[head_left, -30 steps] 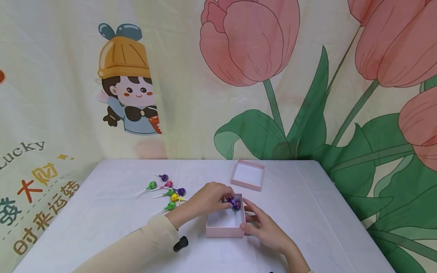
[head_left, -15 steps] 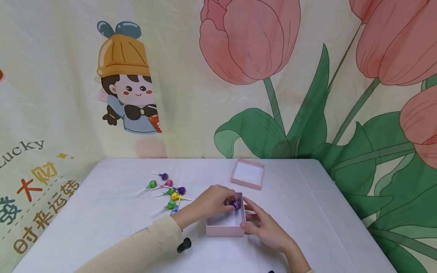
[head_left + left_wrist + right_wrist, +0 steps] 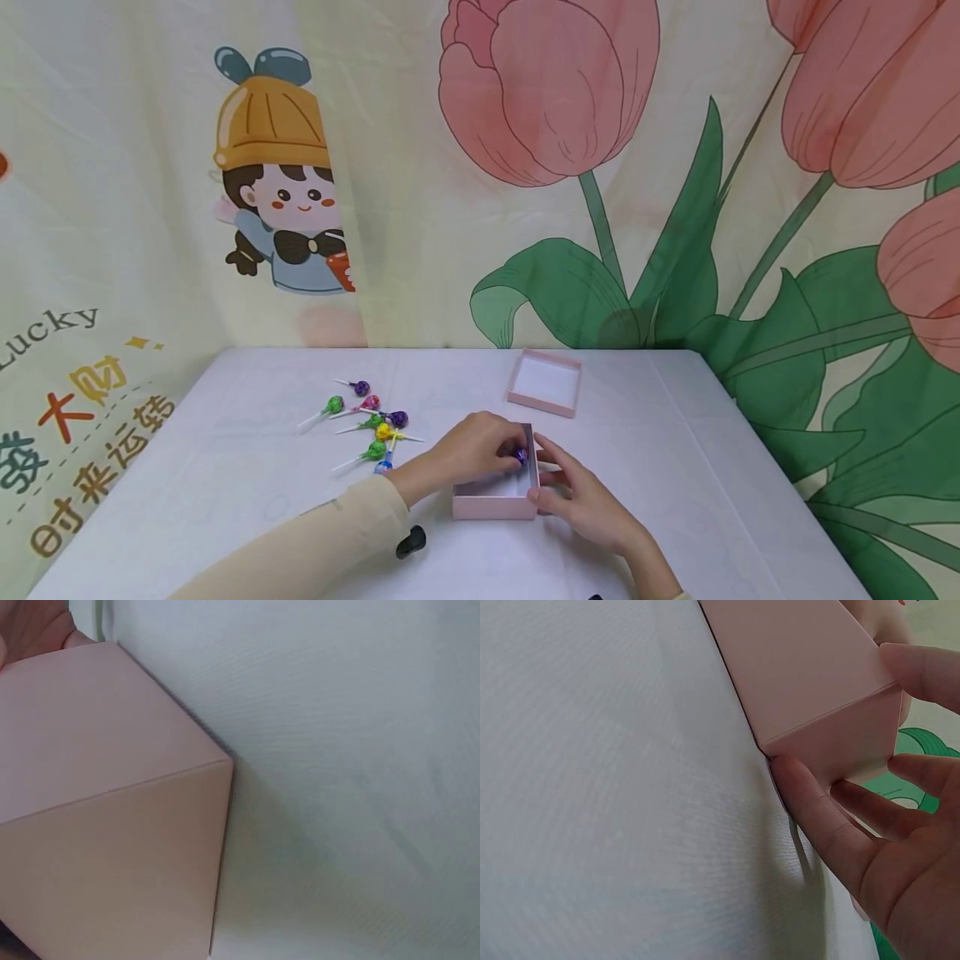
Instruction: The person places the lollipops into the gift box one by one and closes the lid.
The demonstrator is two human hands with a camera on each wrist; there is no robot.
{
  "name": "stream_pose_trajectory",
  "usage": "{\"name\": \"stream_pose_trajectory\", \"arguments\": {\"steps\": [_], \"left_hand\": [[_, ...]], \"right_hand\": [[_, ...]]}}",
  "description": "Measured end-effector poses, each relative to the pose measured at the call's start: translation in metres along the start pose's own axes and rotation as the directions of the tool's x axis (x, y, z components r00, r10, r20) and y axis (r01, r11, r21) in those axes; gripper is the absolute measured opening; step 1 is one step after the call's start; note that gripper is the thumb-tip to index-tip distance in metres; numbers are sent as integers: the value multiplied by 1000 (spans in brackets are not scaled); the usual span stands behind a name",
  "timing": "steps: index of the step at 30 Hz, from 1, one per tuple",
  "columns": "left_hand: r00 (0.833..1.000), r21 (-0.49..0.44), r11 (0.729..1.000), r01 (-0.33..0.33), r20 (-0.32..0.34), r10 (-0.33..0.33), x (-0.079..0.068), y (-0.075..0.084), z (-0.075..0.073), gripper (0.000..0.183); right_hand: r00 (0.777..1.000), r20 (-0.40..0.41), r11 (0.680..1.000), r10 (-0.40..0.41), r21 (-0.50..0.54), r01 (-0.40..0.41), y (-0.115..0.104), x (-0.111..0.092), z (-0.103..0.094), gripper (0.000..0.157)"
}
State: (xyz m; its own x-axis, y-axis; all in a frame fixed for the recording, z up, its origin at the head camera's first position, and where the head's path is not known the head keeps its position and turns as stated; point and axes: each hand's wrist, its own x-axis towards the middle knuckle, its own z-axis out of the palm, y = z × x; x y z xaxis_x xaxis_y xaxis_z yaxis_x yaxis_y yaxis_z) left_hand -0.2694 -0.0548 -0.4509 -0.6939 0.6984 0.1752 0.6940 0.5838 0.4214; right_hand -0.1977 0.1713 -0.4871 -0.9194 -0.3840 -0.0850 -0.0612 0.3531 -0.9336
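In the head view my left hand (image 3: pixel 480 446) reaches into the pink open box (image 3: pixel 495 507), fingers bent down inside it. It pinches a lollipop with a shiny purple wrapper (image 3: pixel 521 456); the stick is hidden by the hand. My right hand (image 3: pixel 581 500) holds the box's right end, thumb by the front corner and fingers along the side wall. From the right wrist, the fingers of that hand (image 3: pixel 907 855) are seen spread around the pink box (image 3: pixel 817 667). The left wrist view is filled largely by the box's outer walls (image 3: pixel 112 862).
Several lollipops with green (image 3: pixel 373 451), purple (image 3: pixel 398 419), pink (image 3: pixel 371 402), yellow (image 3: pixel 384 432) and blue (image 3: pixel 384 467) wrappers lie left of the box. The shallow pink lid (image 3: pixel 543 410) rests behind it, white inside upward. A printed curtain (image 3: pixel 405 208) hangs behind the white table (image 3: pixel 675 450).
My left hand has shifted slightly right and lower into the box with the lollipop. The blue lollipop on the table has come out from behind the forearm. My right hand keeps its place.
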Motion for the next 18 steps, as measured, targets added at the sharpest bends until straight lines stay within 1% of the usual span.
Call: {"name": "stream_pose_trajectory", "arguments": {"steps": [8,18], "left_hand": [[1000,51,999,14,18,-15,0,-1,8,13],[1000,34,999,3,19,-4,3,-1,11,15]], "right_hand": [[1000,9,1000,-6,6,6,-1,-1,0,80],[1000,4,1000,-1,-4,1,-1,0,-1,80]]}}
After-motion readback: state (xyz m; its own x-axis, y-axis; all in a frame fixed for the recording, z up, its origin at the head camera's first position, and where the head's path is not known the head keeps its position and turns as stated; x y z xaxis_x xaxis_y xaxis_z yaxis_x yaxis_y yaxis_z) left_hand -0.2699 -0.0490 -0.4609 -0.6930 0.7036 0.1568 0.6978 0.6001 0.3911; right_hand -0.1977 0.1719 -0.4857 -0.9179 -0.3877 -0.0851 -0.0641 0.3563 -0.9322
